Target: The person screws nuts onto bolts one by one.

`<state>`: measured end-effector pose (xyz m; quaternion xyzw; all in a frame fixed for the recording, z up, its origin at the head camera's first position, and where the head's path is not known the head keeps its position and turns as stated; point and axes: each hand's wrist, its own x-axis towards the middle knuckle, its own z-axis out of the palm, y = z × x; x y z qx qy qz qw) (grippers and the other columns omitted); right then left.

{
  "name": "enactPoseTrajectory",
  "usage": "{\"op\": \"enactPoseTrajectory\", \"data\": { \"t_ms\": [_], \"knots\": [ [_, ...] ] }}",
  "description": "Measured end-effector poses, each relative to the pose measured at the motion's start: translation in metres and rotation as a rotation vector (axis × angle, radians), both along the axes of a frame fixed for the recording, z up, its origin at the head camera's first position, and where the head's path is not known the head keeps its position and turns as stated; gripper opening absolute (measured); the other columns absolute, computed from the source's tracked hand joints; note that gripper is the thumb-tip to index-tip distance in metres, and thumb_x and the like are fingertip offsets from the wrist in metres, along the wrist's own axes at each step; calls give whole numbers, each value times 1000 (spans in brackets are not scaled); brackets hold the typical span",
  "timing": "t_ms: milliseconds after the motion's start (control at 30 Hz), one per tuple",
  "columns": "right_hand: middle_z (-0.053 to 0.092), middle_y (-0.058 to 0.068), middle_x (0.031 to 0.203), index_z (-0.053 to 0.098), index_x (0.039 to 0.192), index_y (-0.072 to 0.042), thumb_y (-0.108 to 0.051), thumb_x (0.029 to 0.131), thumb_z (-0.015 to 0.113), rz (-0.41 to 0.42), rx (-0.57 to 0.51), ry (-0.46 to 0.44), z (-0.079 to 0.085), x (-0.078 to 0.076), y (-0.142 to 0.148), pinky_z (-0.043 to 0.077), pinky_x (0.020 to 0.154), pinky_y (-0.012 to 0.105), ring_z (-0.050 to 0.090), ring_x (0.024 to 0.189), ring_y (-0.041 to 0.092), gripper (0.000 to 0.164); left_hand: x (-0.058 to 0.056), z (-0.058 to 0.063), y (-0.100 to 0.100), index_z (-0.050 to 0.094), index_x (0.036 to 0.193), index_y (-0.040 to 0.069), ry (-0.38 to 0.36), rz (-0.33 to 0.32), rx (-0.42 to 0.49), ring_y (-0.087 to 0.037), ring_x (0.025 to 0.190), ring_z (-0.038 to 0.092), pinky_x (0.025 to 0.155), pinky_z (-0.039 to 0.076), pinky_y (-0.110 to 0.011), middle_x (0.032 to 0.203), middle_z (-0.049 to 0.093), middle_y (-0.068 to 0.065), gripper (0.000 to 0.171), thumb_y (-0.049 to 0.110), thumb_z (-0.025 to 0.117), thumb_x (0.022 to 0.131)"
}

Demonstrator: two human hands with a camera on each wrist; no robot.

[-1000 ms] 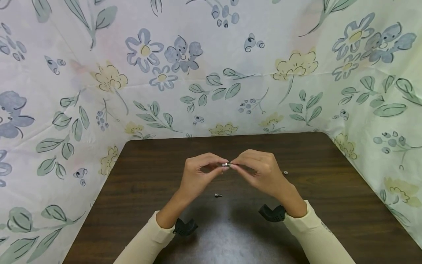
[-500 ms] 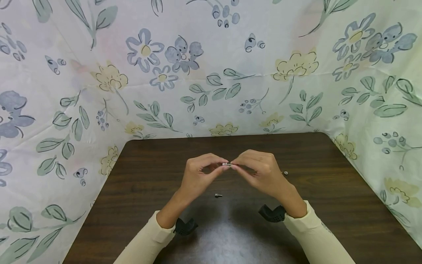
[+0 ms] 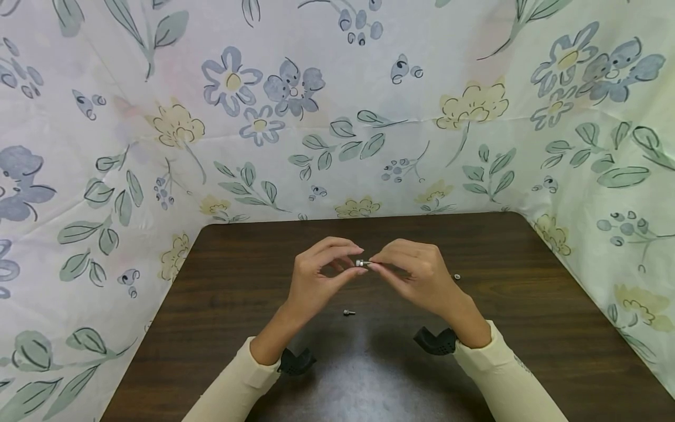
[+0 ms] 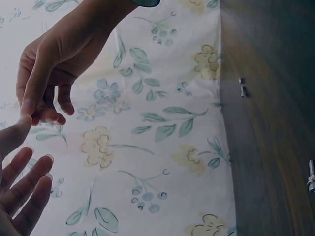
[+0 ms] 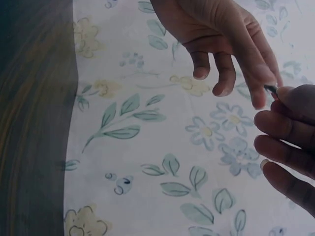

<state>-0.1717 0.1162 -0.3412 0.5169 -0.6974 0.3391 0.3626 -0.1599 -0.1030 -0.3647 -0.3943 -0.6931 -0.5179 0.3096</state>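
A small metal bolt [image 3: 361, 263] is held level between my two hands, its wider head to the left. My right hand [image 3: 408, 266] pinches the thin shank end between thumb and fingertips. On the other side, my left hand [image 3: 324, 266] has its thumb at the bolt's head while the index finger stands raised apart from it. Only a dark bit of the bolt [image 5: 270, 89] shows between the fingertips in the right wrist view. Below the hands, a second bolt [image 3: 349, 312] with a thicker head end lies on the table.
The dark wooden table [image 3: 253, 281] carries a small ring-shaped metal piece [image 3: 457, 276] just beyond my right wrist. In the left wrist view, small metal hardware [image 4: 242, 87] lies near the table edge. A floral cloth [image 3: 337, 117] hangs behind and at both sides.
My left index finger has lifted off the bolt and the left fingers have spread, baring the bolt's head. The right hand keeps its pinch in the same place.
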Motion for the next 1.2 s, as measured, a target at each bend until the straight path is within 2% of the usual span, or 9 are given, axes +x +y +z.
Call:
{"op": "enactPoseTrajectory", "data": {
  "t_ms": [200, 433, 667, 767, 867, 1000, 1100, 1200],
  "knots": [
    [74, -2, 85, 77, 91, -7, -22, 100, 68, 3, 4, -2, 0, 0, -2, 58, 64, 29, 70, 76, 13, 20, -2, -3, -1, 78, 98, 4, 18, -37, 12, -14, 75, 68, 61, 58, -24, 102, 70, -7, 21, -5, 84, 79],
    [73, -2, 85, 76, 91, -6, -22, 101, 68, 3, 9, -4, -2, -1, -4, 58, 64, 29, 70, 76, 13, 21, -1, -4, -3, 77, 96, 2, 5, -20, 2, -11, 76, 66, 62, 57, -23, 102, 70, -6, 18, -3, 84, 81],
    [74, 0, 85, 77, 91, -5, -21, 100, 69, 7, 14, -1, -3, -2, -6, 58, 64, 30, 70, 76, 14, 19, 0, -5, -5, 79, 97, 5, -29, -3, -5, -12, 77, 66, 62, 57, -22, 97, 71, -4, 17, -2, 83, 81],
    [74, 0, 84, 77, 91, -5, -19, 98, 72, -2, 16, 4, -3, -3, -7, 59, 64, 30, 70, 76, 14, 16, -1, -3, -8, 80, 97, 4, -82, -31, 11, -14, 78, 68, 62, 59, -26, 94, 73, -5, 17, -1, 83, 81],
    [74, 0, 84, 77, 91, -5, -16, 94, 76, -27, 11, -3, -4, -5, -7, 58, 62, 30, 70, 75, 14, 11, -5, -3, -11, 80, 97, 2, -170, -63, 44, -17, 79, 70, 63, 61, -31, 93, 75, -6, 16, -2, 82, 82],
    [74, 0, 85, 78, 92, -7, -21, 94, 76, -75, 24, -72, -9, -9, -8, 57, 61, 30, 70, 75, 13, 14, -13, -6, -15, 80, 96, 2, -289, -76, 73, -19, 79, 72, 65, 62, -35, 92, 76, -6, 14, -1, 81, 83],
    [75, 0, 85, 79, 92, -8, -19, 91, 79, -122, 30, -137, -15, -13, -9, 56, 60, 30, 70, 75, 14, 11, -21, -10, -18, 80, 97, 3, -361, -94, 45, -22, 77, 73, 65, 62, -36, 93, 76, -7, 13, 1, 81, 85],
    [75, 1, 83, 80, 91, -9, -11, 83, 85, -191, 18, -173, -24, -19, -10, 54, 56, 31, 70, 73, 14, 9, -33, -14, -20, 80, 100, 4, -432, -118, -32, -23, 76, 74, 66, 62, -35, 93, 76, -7, 13, 4, 79, 87]
  ]
}}
